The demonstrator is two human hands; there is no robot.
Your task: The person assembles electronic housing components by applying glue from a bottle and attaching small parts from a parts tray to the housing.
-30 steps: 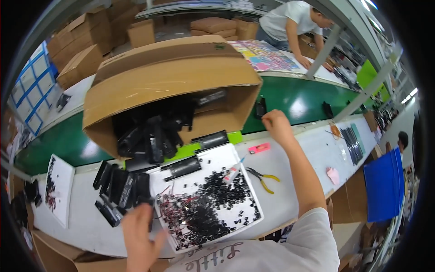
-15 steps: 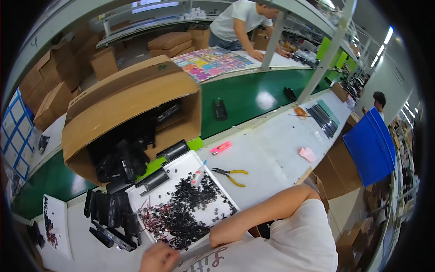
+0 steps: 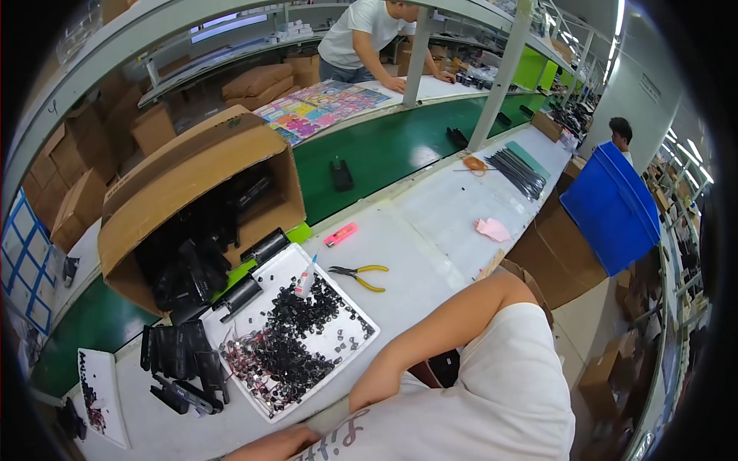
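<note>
My right forearm reaches in from the right and bends back toward my white shirt; the right hand is mostly hidden at the shirt front, its fingers out of sight. At the lower edge shows part of my left arm near the left hand, whose fingers are hidden too. Just beyond both lies a white tray with many small black parts and red-wired pieces. A small white bottle with a blue needle tip rests on the parts. Pliers with yellow handles lie right of the tray.
Black plastic casings stand left of the tray; more fill a tipped cardboard box. A second white tray is far left. Behind runs a green conveyor belt. A pink tool, pink cloth and blue bin are rightward. A person works opposite.
The head view has shifted, so the bench things appear further left. My left hand, whose curled fingers showed before, has drawn toward my body. My right hand stays close to the shirt.
</note>
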